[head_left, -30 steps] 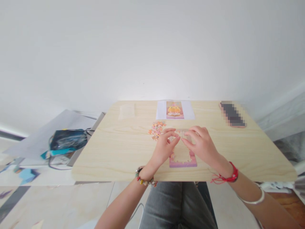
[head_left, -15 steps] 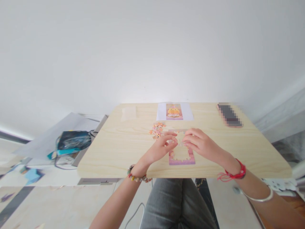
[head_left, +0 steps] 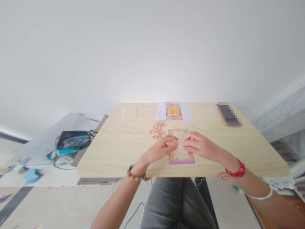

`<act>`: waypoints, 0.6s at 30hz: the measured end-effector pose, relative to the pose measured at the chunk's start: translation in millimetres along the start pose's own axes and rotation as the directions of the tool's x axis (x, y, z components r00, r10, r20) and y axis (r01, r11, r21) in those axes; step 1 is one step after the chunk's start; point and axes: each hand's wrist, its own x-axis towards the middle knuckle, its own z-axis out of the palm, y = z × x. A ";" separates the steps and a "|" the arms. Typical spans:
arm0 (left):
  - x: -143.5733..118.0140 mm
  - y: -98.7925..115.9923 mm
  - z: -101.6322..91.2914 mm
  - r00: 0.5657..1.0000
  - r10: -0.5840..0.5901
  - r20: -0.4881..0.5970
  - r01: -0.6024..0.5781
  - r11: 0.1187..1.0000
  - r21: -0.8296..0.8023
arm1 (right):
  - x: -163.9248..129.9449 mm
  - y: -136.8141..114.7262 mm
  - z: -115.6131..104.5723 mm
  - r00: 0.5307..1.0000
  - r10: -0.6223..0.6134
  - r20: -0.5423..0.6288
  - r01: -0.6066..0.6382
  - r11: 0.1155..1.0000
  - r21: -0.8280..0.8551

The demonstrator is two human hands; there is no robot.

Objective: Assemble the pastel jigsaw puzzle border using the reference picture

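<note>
A jigsaw puzzle (head_left: 181,161) with a pink and purple border lies on the table, its middle showing bare pale board. Over it, a small whitish puzzle piece (head_left: 180,148) sits between the fingertips of both hands. My left hand (head_left: 162,148) comes from the left, thumb and fingers closed at the piece's left side. From the right, my right hand (head_left: 201,146) pinches the piece with bent fingers; its exact shape is too small to make out. A heap of loose puzzle pieces (head_left: 157,129) lies just beyond my left hand.
A printed sheet (head_left: 162,111) with a yellow cartoon picture lies at the table's back, near the wall. A phone (head_left: 228,114) rests at the back right, a clear plastic bag (head_left: 129,113) at the back left. Left of the table is a dark bag (head_left: 73,140) with cables.
My right hand has come slightly lower over the puzzle, its fingers drawn closer together. The whitish piece is lower too, and more of the puzzle's upper border shows. My left hand has barely moved.
</note>
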 end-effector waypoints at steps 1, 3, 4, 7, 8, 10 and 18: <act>-0.9 -1.8 3.8 0.998 0.001 -0.068 0.001 0.999 0.034 | -1.0 0.6 2.1 1.000 0.016 -0.020 -0.017 1.000 -0.015; -3.6 -6.2 13.0 0.969 0.049 -0.243 -0.014 0.989 0.145 | -2.5 2.1 7.9 0.996 0.058 -0.074 -0.060 0.998 -0.034; -5.0 -8.5 17.7 0.936 0.104 -0.336 -0.029 0.975 0.221 | -2.8 2.9 11.3 0.991 0.080 -0.104 -0.084 0.996 -0.033; -7.8 -14.2 28.5 0.835 0.293 -0.466 -0.060 0.890 0.453 | -1.6 4.5 21.4 0.973 0.146 -0.176 -0.147 0.989 0.006; -7.8 -15.4 30.1 0.819 0.335 -0.465 -0.062 0.858 0.509 | -0.7 4.9 24.1 0.967 0.166 -0.194 -0.165 0.986 0.024; -6.2 -16.5 30.5 0.812 0.373 -0.448 -0.053 0.813 0.580 | 1.3 5.8 28.1 0.956 0.199 -0.216 -0.192 0.980 0.053; 1.0 -16.3 22.1 0.841 0.352 -0.410 -0.004 0.763 0.647 | 3.8 11.6 30.3 0.942 0.250 -0.225 -0.246 0.968 0.048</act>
